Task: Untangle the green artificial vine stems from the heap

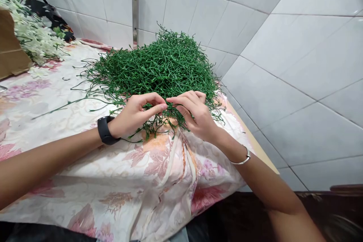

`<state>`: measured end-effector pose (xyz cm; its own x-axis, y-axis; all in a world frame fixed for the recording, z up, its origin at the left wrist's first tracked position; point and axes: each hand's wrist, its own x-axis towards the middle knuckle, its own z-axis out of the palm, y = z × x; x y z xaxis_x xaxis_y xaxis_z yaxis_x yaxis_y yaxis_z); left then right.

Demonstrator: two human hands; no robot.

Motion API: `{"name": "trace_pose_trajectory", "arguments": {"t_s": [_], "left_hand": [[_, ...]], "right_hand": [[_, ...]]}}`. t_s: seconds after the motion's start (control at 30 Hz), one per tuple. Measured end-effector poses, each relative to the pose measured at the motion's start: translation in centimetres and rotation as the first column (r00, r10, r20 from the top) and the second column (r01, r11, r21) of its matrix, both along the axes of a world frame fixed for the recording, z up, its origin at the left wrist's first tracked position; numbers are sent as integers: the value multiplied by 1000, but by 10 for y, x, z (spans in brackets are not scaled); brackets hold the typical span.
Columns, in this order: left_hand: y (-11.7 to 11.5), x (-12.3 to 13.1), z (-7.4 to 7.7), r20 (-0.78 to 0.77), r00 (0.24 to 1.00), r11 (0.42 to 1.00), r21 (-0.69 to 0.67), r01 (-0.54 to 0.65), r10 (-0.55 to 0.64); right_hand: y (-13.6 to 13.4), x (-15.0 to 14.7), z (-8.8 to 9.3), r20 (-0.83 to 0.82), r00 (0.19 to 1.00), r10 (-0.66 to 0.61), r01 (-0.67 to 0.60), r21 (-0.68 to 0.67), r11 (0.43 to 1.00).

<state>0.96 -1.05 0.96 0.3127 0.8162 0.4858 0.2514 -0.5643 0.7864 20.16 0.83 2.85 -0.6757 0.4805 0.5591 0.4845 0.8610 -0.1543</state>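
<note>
Above the near edge of a large heap of thin green plastic stems [167,64], my two hands meet fingertip to fingertip. My left hand [141,111], with a black band on its wrist, is closed in a pinch of thumb and forefinger, apparently on a green stem; the fingertips hide most of it. My right hand [197,115], with a silver bangle, has its fingers bent and its forefinger reaching to the left fingertips. Whatever lies between its fingers is too small and hidden to make out. Loose stems stick out below both hands.
A floral cloth [34,128] covers the table, bunched into folds at the front. White artificial flowers [34,34] and a brown cardboard box [13,47] stand at the left. White tiled walls [297,64] close off the back and right; a metal bracket [135,19] stands against the back wall.
</note>
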Motion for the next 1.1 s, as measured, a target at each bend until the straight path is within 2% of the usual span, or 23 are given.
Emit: {"name": "trace_pose_trajectory", "arguments": {"t_s": [0.1, 0.33, 0.43, 0.5, 0.6, 0.7, 0.8, 0.87, 0.97, 1.1], "left_hand": [[0, 1, -1, 21, 1000, 1000, -4, -9, 9], [0, 1, -3, -9, 1000, 1000, 24, 1, 0], [-1, 1, -2, -17, 999, 999, 30, 27, -27], [-2, 1, -2, -39, 998, 998, 33, 47, -46], [-1, 0, 0, -91, 993, 997, 20, 79, -77], [-1, -1, 1, -109, 986, 992, -38, 123, -126], [0, 0, -1, -80, 985, 986, -82, 148, -155], [-1, 2, -4, -32, 989, 987, -77, 144, -147], [-2, 7, -9, 62, 990, 989, -72, 132, -127], [-2, 10, -13, 150, 984, 989, -96, 112, -97]], "right_hand": [[-3, -2, -1, 14, 998, 54, -52, -132, 990], [0, -5, -10, -81, 995, 51, -59, -90, 994], [-1, -4, -7, -169, 984, 56, -92, -215, 972], [-4, -4, -3, -270, 962, 49, -149, -365, 919], [-7, -4, 3, -431, 902, 18, -290, -575, 765], [-6, -3, 6, -561, 827, -36, -433, -677, 595], [-2, -2, 7, -634, 767, -98, -525, -707, 474], [0, -1, 7, -662, 737, -134, -562, -711, 423], [1, -2, 6, -698, 693, -181, -606, -700, 379], [0, -6, 9, -720, 650, -246, -620, -688, 377]]}}
